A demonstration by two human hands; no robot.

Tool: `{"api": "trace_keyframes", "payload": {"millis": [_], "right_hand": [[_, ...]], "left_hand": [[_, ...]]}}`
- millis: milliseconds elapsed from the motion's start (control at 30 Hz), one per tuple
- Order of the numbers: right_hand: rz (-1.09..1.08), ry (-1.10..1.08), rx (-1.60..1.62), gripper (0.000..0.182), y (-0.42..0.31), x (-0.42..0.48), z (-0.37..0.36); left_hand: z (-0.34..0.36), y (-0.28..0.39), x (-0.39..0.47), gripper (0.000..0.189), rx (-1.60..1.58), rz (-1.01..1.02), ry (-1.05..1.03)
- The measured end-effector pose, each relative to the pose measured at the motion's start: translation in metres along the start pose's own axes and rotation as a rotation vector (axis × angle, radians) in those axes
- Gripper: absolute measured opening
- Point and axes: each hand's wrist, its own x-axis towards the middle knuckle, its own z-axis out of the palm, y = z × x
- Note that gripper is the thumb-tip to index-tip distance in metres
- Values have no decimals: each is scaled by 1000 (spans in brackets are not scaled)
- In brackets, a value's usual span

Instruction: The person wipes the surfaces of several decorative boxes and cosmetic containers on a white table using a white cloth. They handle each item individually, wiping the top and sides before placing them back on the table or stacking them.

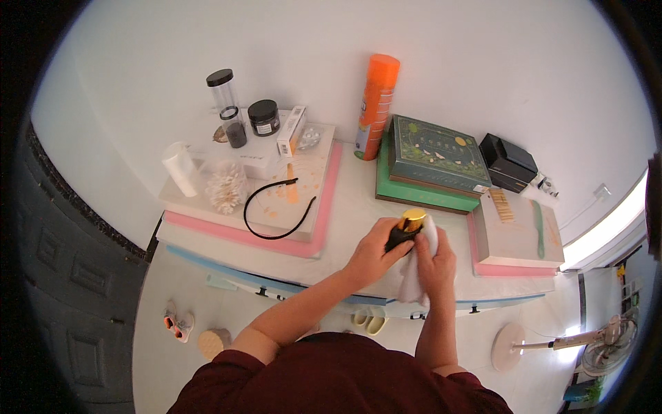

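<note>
My left hand (373,253) grips a black bottle (400,239) with a shiny gold cap (414,215), tilted over the front of the white tabletop (351,207). Against the bottle's right side, my right hand (437,259) holds a white cloth (411,284) that hangs down below the fingers. Behind both hands lies a dark green decorated box (439,152) on a brighter green box (424,191). An orange spray can (376,106) stands upright to their left, near the wall.
At left, a black headband (276,237), a bag of cotton swabs (226,191), a white roll (180,168) and a black-lidded jar (264,118) rest on stacked boxes. Wooden clips (501,205) lie on a pale box (520,233) at right. A fan (579,341) stands on the floor.
</note>
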Motion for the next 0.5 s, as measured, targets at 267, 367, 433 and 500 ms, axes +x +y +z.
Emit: {"api": "trace_keyframes", "payload": {"millis": [267, 367, 433, 500], "right_hand": [[104, 91, -147, 38, 42, 49, -45], [123, 133, 49, 40, 64, 59, -40], [121, 114, 84, 41, 70, 62, -36], [128, 106, 133, 39, 76, 63, -35]], "left_hand": [[87, -49, 60, 36, 31, -79, 45], [118, -76, 68, 36, 70, -117, 132], [124, -82, 69, 39, 95, -161, 149], [128, -84, 69, 36, 91, -144, 140]]}}
